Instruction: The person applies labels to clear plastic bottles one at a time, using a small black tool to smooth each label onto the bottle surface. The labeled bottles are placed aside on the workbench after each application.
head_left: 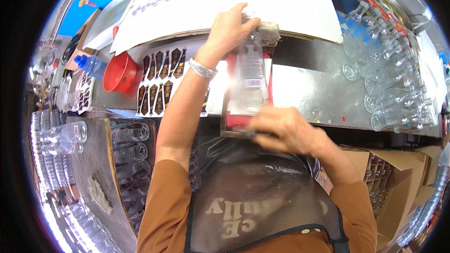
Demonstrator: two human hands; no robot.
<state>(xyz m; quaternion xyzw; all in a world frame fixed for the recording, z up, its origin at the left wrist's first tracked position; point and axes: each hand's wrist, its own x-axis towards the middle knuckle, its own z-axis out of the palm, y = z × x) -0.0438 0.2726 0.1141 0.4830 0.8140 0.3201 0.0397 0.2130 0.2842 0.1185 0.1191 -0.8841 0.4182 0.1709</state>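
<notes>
Bottle (253, 65), clear, is resting on red padding (239, 121) in the head view. At its eleven o'clock we are gripping its neck, left hand (234, 26) wrapping thumb and fingers round; at five, our right hand (283, 129) is showing blurred, fingers apparently half-curled, and whether they are holding anything we cannot tell.

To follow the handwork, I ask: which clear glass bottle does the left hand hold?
The bottle over the red pad, with its neck between the left hand's thumb and finger. No hand touches the bottles grouped at right.
</notes>
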